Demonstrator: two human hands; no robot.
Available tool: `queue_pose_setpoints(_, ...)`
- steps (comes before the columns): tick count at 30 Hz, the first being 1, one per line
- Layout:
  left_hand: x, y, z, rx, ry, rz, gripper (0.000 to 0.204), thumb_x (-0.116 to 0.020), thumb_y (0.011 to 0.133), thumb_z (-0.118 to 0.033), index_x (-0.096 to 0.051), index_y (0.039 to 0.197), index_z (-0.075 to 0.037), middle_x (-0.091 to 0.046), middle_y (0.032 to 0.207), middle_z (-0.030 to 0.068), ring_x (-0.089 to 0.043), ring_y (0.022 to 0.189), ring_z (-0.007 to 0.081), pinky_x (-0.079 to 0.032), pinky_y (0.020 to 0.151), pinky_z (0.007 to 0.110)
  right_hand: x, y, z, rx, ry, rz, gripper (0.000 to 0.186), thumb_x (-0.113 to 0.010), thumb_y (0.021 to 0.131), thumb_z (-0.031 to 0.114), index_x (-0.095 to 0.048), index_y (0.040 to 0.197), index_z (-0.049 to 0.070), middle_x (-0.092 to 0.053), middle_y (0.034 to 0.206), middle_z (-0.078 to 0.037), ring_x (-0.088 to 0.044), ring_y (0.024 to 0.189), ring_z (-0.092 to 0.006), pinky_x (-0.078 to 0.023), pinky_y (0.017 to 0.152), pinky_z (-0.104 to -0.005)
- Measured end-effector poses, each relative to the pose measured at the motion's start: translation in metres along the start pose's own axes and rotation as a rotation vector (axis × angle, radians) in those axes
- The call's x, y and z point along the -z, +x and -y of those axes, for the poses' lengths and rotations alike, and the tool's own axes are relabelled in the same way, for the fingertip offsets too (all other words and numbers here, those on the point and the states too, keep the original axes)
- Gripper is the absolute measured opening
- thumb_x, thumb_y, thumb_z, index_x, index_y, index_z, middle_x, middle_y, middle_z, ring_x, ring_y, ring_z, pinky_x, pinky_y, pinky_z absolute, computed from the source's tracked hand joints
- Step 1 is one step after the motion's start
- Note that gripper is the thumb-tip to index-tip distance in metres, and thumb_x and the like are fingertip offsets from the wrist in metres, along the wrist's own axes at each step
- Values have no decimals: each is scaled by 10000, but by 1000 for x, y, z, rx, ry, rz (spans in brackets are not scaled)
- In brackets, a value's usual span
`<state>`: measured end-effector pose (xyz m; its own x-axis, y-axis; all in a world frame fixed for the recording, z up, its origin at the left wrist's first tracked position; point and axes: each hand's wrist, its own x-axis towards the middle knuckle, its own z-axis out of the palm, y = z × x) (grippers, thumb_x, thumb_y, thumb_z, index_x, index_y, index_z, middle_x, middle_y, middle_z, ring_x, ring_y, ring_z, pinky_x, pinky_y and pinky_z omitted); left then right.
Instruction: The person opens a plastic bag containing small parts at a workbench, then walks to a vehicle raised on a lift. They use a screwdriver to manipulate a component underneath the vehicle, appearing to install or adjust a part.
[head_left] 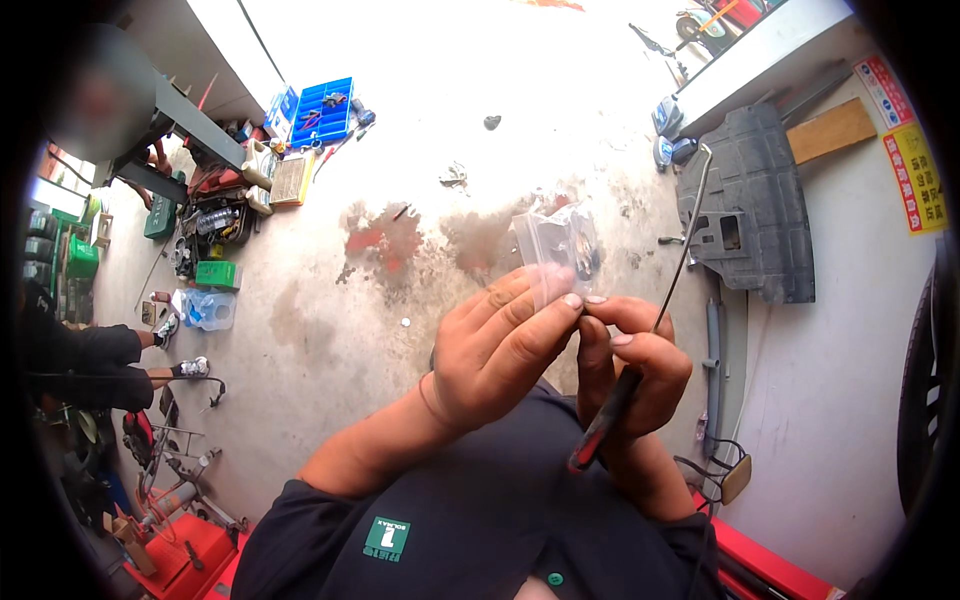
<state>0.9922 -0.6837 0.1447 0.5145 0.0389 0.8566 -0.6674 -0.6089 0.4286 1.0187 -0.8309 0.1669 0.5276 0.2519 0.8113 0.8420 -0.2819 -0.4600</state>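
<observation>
My left hand (505, 350) pinches a small clear plastic bag (545, 240) in front of me; some small, indistinct dark and metallic items show inside it. My right hand (640, 370) meets it at the bag's lower edge, thumb and forefinger closed there, and also grips a long tool with a black and red handle (605, 430). The tool's thin metal shaft (685, 250) slants up past the bag to the right and ends in a bent tip.
At left are a co-worker's legs (115, 355), a blue organizer (320, 112), green cases (218, 272) and red equipment (180, 550). A dark plastic panel (760, 200) and wooden board (830, 130) lean by the right wall. Debris and stains mark the concrete floor (300, 320).
</observation>
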Motion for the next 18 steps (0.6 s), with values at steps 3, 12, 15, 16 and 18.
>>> queue_pose_setpoints(3,1,2,1,-1,-26,-2,308,-731,793,-13,-639,1084,24,-695,1003,190,-706,930,341,-582,803,406,-1,-3,2,-66,74,-19,322,-702,850,-30,-443,1024,49,-676,931,-172,-662,811,-267,-545,703,-357)
queue_pose_setpoints(12,15,14,3,213,41,-70,292,-748,763,54,-654,1028,-24,-732,921,124,-729,820,239,-565,697,296,48,-9,25,-228,436,-157,269,-481,971,297,-540,968,34,-558,842,-105,-580,714,-210,-530,601,-324)
queue_pose_setpoints(15,18,12,3,282,3,-52,295,-752,758,51,-659,1026,-28,-728,900,113,-722,778,224,-557,671,285,53,-10,29,-322,534,-82,241,-505,967,290,-521,930,53,-547,851,-102,-584,711,-211,-542,599,-313)
queue_pose_setpoints(16,18,11,5,266,-10,-58,299,-755,764,42,-657,1038,-27,-718,891,121,-715,753,226,-551,645,289,55,-10,29,-361,571,-66,235,-511,967,286,-518,931,54,-550,852,-103,-587,711,-213,-543,597,-315)
queue_pose_setpoints(18,18,13,6,248,-29,-55,304,-757,770,37,-654,1050,-26,-710,880,130,-708,726,225,-546,619,292,57,-11,28,-442,643,-35,225,-524,965,279,-511,933,57,-555,855,-105,-593,711,-217,-544,594,-320)
